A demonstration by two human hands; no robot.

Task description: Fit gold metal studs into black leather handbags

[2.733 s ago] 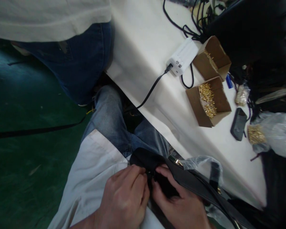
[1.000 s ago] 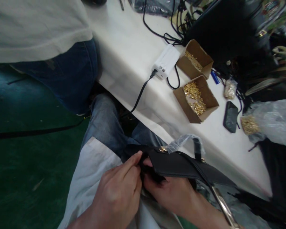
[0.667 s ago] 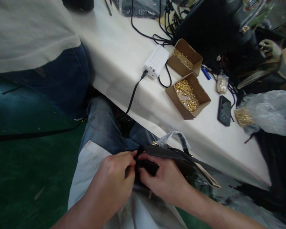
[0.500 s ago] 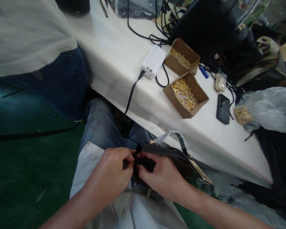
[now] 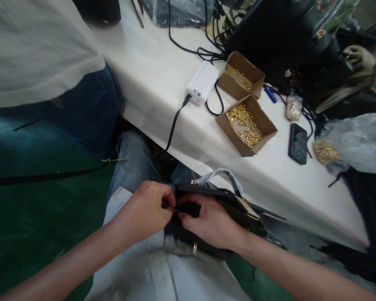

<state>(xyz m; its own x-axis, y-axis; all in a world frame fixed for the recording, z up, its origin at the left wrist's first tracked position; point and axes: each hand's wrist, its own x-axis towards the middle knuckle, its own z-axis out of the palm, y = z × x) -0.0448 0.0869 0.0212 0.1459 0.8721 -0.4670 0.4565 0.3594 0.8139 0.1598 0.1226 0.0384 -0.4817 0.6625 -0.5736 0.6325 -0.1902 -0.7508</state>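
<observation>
The left hand pinches the black handbag at its side edge. The right hand curves into the opening just beside; its grip I cannot tell.

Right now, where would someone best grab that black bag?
Probably by the top of the plastic-wrapped handle, reaching in from above on the table side. It arches up from the black bag, leaving a gap for fingers, while the left hand and right hand occupy the part nearer the wearer.
</observation>
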